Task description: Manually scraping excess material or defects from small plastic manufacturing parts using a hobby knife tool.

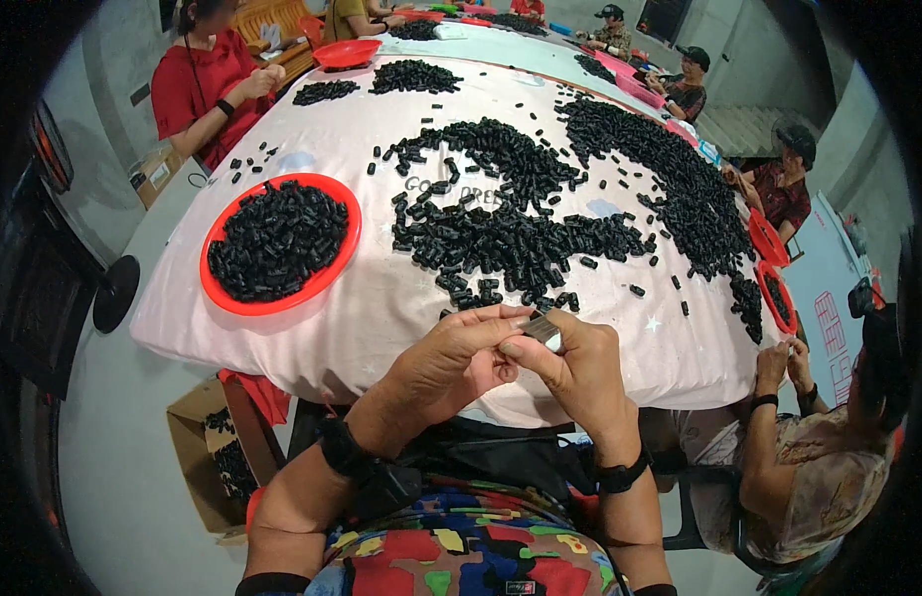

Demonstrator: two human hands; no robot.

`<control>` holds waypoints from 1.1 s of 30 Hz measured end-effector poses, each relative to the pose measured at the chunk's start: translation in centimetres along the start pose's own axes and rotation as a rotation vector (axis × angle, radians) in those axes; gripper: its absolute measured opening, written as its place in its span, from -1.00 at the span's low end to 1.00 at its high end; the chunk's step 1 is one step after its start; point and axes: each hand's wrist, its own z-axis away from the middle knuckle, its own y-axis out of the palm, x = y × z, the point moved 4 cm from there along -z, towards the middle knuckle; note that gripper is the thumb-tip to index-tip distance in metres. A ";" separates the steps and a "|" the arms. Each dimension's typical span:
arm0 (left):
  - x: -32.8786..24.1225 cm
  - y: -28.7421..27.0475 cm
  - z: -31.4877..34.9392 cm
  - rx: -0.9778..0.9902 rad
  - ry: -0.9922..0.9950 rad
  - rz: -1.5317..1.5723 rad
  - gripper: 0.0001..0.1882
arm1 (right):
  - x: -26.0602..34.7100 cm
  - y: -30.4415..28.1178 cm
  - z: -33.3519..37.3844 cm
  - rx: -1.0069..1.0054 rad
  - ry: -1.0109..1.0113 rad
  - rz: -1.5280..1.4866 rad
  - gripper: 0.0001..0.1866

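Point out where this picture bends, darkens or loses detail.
Head view: the corners fall to black, and the edges of the pink cloth-covered table look bowed; head view: the black pieces merge into dark heaps; head view: the shiny piece between the fingers is too small to make out clearly.

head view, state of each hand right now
Left hand: closed in a pinch; held item, if any, cannot be told.
Right hand: closed, holding a small shiny grey piece.

Gray lettering [421, 185] on pink cloth [382, 333], partly hid by blk pcs [481, 238]; red chars [831, 338] on pale panel [825, 253].
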 end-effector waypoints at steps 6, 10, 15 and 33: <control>-0.5 0.3 0.0 -0.024 -0.001 -0.011 -0.81 | 0.8 -1.2 -0.1 -0.131 0.045 -0.216 -0.70; -0.7 -0.3 0.1 -0.009 -0.040 -0.029 -0.70 | 1.4 -1.5 -0.3 -0.036 0.016 -0.342 -0.77; -1.2 -0.1 0.2 0.001 -0.034 -0.052 -0.73 | 1.3 -1.1 -0.3 -0.059 -0.052 -0.353 -0.79; -1.1 0.1 -0.3 -0.020 0.202 -0.180 -0.77 | 0.7 -0.8 0.0 -0.074 0.106 -0.235 -0.77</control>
